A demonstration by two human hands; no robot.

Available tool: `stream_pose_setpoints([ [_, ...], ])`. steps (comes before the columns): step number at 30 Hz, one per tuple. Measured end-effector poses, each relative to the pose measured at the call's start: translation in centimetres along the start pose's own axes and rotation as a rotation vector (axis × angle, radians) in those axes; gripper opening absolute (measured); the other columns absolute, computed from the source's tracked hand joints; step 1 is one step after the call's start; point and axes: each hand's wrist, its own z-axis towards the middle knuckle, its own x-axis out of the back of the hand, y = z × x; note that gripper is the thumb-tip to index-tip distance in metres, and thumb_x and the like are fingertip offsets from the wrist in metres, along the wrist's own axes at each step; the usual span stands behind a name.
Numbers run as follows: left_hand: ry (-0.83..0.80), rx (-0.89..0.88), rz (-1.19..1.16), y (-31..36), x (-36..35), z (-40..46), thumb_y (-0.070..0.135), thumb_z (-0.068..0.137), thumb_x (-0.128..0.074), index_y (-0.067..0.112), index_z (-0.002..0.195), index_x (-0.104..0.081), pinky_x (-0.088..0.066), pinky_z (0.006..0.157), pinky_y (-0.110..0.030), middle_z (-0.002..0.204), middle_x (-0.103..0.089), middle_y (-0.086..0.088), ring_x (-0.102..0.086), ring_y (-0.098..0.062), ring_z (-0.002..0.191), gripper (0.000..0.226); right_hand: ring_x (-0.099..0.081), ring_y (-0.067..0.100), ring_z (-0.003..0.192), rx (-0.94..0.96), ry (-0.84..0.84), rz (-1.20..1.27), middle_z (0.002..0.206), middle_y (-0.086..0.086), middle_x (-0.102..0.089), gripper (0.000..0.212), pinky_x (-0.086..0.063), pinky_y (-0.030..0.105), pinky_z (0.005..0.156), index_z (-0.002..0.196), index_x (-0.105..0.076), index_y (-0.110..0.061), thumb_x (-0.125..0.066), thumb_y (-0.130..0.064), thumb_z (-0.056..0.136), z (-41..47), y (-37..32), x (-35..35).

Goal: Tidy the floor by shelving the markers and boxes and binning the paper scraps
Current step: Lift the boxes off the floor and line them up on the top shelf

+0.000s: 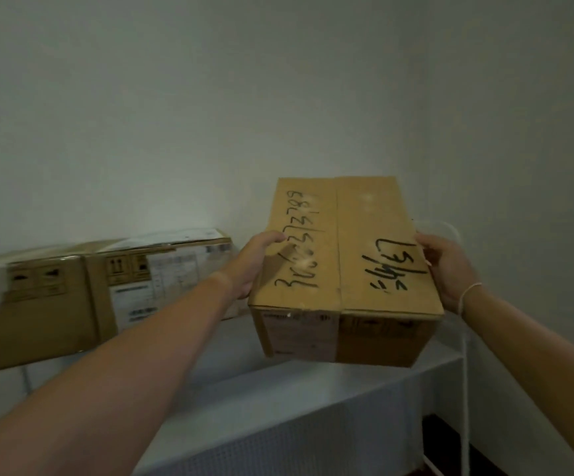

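Overhead, I hold the cardboard box (344, 266) gripped between left hand (251, 266) and right hand (445, 269), shelved cartons (100, 297) at nine o'clock.

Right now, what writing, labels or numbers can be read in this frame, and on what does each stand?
Held box, top, left flap: marker digits upside down, roughly "3060537789", uncertain.
Held box, top, right flap: marker scrawl, not legible.
Held box, front: print too blurred.
Shelved boxes: handling symbols and white labels, too blurred.

Bare forearms, white wrist string (471, 287)
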Motion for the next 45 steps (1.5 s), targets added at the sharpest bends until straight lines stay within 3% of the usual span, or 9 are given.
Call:
stream_pose_setpoints([
  [4, 0.046, -0.007, -0.191, 0.6, 3.9, 0.4, 0.042, 0.084, -0.05, 0.007, 0.102, -0.065, -0.05, 0.053, -0.027, 0.066, -0.065, -0.011, -0.061, -0.024, 0.052, 0.043, -0.07, 0.02, 0.057, -0.058, -0.081, 0.03, 0.069, 0.003, -0.074, 0.038, -0.055, 0.026, 0.05, 0.07, -0.078, -0.015, -0.048, -0.029, 0.087, 3.1, 1.9, -3.4],
  [8, 0.095, -0.076, -0.245, 1.0, 6.1, 1.4, 0.041, 0.084, -0.051, 0.016, 0.084, -0.067, -0.052, 0.043, -0.024, 0.057, -0.072, -0.003, -0.067, -0.02, 0.048, 0.029, -0.069, 0.02, 0.057, -0.158, -0.165, 0.094, 0.066, 0.004, -0.073, 0.042, -0.051, 0.028, 0.058, 0.073, -0.073, -0.015, -0.045, -0.043, 0.087, 5.9, 4.6, -4.8],
  [13, 0.152, -0.158, 0.004, 0.6, 5.6, 3.0, 0.05, 0.084, -0.05, 0.02, 0.094, -0.059, -0.049, 0.069, -0.032, 0.052, -0.068, 0.008, -0.067, -0.014, 0.058, 0.033, -0.069, 0.02, 0.057, -0.148, -0.226, 0.105, 0.066, 0.005, -0.073, 0.058, -0.055, 0.026, 0.049, 0.063, -0.077, -0.018, -0.042, -0.058, 0.085, 7.7, 5.1, -4.7],
  [19, 0.483, -0.426, 0.232, 0.5, 5.7, 4.4, 0.048, 0.09, -0.04, 0.025, 0.078, -0.066, -0.042, 0.089, -0.039, 0.092, -0.06, 0.009, -0.054, -0.019, 0.098, 0.037, -0.059, 0.022, 0.065, -0.167, -0.106, -0.057, 0.066, 0.003, -0.063, 0.047, -0.05, 0.036, 0.072, 0.069, -0.061, -0.017, -0.051, -0.061, 0.081, 9.8, 4.2, -5.7],
  [24, 0.184, -0.666, 0.455, 0.9, 6.2, 4.0, 0.051, 0.083, -0.044, 0.025, 0.094, -0.072, -0.042, 0.078, -0.007, 0.104, -0.067, 0.011, -0.058, 0.01, 0.096, 0.039, -0.067, 0.02, 0.054, -0.213, -0.213, -0.08, 0.06, 0.005, -0.069, 0.054, -0.053, 0.029, 0.05, 0.073, -0.067, -0.014, -0.044, -0.061, 0.086, 10.3, 4.6, -6.0],
  [28, -0.064, -0.474, 0.789, 1.9, 6.3, 4.2, 0.055, 0.078, -0.058, 0.028, 0.119, -0.065, -0.039, 0.093, -0.019, 0.126, -0.062, 0.009, -0.054, -0.002, 0.109, 0.05, -0.071, 0.027, 0.071, -0.258, -0.256, -0.091, 0.081, 0.012, -0.075, 0.062, -0.053, 0.037, 0.067, 0.083, -0.077, -0.014, -0.042, -0.065, 0.083, 10.5, 4.2, -6.2],
  [35, -0.063, -0.357, 0.975, 2.7, 6.1, 5.6, 0.063, 0.076, -0.058, 0.033, 0.12, -0.063, -0.038, 0.103, -0.032, 0.133, -0.059, 0.009, -0.05, -0.012, 0.121, 0.054, -0.062, 0.021, 0.091, 0.175, 0.506, -0.22, 0.103, 0.007, -0.071, 0.04, -0.048, 0.037, 0.087, 0.092, -0.069, -0.015, -0.037, -0.039, 0.086, 12.0, 3.5, -8.6],
  [40, 0.017, -0.35, 0.943, 2.0, 6.5, 6.8, 0.073, 0.067, -0.054, 0.039, 0.109, -0.068, -0.036, 0.095, -0.027, 0.125, -0.063, 0.015, -0.053, -0.01, 0.117, 0.056, -0.042, 0.026, 0.131, 0.71, 0.341, -0.77, 0.141, 0.008, -0.049, 0.049, -0.03, 0.041, 0.108, 0.128, -0.054, -0.017, -0.034, -0.04, 0.089, 10.7, 5.8, -11.4],
  [45, 0.113, -0.302, 1.086, 1.1, 7.5, 7.9, 0.082, 0.067, -0.041, 0.04, 0.127, -0.056, -0.036, 0.106, -0.039, 0.138, -0.054, 0.013, -0.048, -0.014, 0.126, 0.074, -0.015, 0.032, 0.144, 0.881, 0.134, -1.312, 0.158, 0.004, -0.019, 0.06, -0.001, 0.057, 0.11, 0.146, -0.025, -0.032, -0.024, -0.054, 0.09, 10.1, 10.6, -12.4],
])
